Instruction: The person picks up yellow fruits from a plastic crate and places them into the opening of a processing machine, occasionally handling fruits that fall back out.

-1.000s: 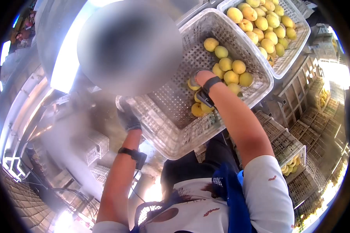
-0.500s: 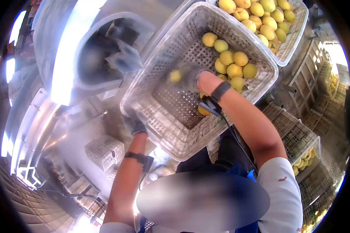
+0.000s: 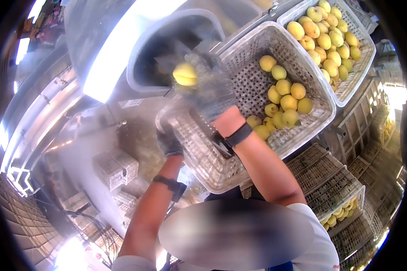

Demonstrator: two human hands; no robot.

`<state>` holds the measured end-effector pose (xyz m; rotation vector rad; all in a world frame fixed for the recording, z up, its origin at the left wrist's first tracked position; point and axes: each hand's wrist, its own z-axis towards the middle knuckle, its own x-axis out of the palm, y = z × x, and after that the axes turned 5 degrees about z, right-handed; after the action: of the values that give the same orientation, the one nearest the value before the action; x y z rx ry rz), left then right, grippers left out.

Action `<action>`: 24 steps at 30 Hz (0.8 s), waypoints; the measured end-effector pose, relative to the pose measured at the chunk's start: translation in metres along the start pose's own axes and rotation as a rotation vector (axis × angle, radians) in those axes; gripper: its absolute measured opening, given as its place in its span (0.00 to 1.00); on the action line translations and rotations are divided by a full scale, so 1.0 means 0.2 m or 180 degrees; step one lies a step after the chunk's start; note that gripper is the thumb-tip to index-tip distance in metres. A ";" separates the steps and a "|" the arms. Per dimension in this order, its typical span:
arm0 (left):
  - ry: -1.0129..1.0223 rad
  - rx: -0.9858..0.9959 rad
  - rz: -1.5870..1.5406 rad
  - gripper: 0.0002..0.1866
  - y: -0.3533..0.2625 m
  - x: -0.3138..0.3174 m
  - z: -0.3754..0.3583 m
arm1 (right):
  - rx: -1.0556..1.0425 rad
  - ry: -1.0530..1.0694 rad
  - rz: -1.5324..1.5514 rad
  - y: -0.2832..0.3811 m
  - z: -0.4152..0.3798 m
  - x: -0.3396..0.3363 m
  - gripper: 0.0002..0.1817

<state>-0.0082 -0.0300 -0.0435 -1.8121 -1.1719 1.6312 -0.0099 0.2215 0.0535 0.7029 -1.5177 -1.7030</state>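
My right hand [image 3: 210,86], in a grey glove, is closed on a yellow fruit [image 3: 185,74] near the rim of the grey bin [image 3: 132,67]. Its fingers are blurred by motion. Below and to the right is a white plastic crate [image 3: 324,106] with several yellow fruits [image 3: 289,103] lying toward its right side. My left hand [image 3: 168,141], gloved too, is at the crate's left edge, its fingers bent over the rim. Inside the bin it is dark, with a pale sheet-like piece partly behind my right hand.
A second crate [image 3: 371,49] full of yellow fruits stands at the upper right. Stacked crates [image 3: 321,176] are at the lower right, some holding fruits. More crates [image 3: 115,169] sit on the floor at left. A large, shiny curved metal surface [image 3: 92,38] rises at upper left.
My right hand has moved up and left out of the crate toward the bin, with a yellow fruit. My left hand stays at the crate's edge. The whole view has shifted.
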 end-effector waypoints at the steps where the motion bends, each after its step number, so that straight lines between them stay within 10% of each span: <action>1: -0.0013 -0.0103 0.0089 0.22 0.05 0.00 0.03 | 0.0231 -0.0074 0.1444 -0.11 -0.01 0.06 0.42; 5: 0.0020 0.0177 -0.0307 0.21 0.00 0.01 -0.02 | 0.0734 0.0131 0.1228 -0.27 0.02 0.14 0.45; 8: 0.0041 0.0030 0.0060 0.21 -0.04 0.00 -0.04 | -0.0553 -0.0430 -0.1800 0.03 -0.01 0.10 0.45; 24: 0.0110 -0.0164 -0.0329 0.23 -0.03 0.01 -0.05 | -0.1256 -0.0600 -0.2123 -0.02 0.06 0.10 0.39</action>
<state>0.0000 -0.0233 -0.0380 -1.7727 -1.2811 1.5193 -0.0310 0.2130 0.0528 0.9119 -1.0569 -2.5372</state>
